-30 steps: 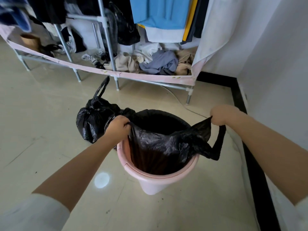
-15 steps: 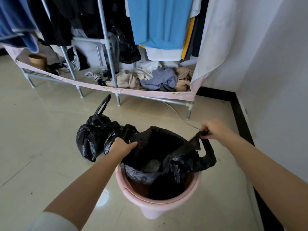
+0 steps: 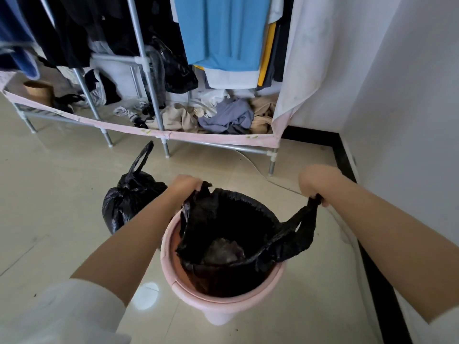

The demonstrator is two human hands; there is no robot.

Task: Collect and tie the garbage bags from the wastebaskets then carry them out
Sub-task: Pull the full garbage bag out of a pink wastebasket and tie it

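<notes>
A pink wastebasket (image 3: 188, 292) stands on the floor in front of me with a black garbage bag (image 3: 231, 219) lining it. My left hand (image 3: 185, 186) is shut on the bag's left edge at the rim. My right hand (image 3: 315, 181) is shut on the bag's right handle loop and holds it stretched outward, above the rim. Some dark rubbish lies at the bag's bottom. A second black bag (image 3: 129, 199), tied at the top, sits on the floor left of the basket, partly hidden by my left forearm.
A metal clothes rack (image 3: 159, 115) with hanging garments and a pile of clothes on its low shelf stands just beyond the basket. A white wall (image 3: 409, 120) with a black skirting strip runs along the right. A white cable (image 3: 250, 162) lies on the glossy tile floor.
Both hands have spread apart again and pulled the bag's edges taut and wider over the basket, after having slackened half a second ago. The view has tilted up slightly.
</notes>
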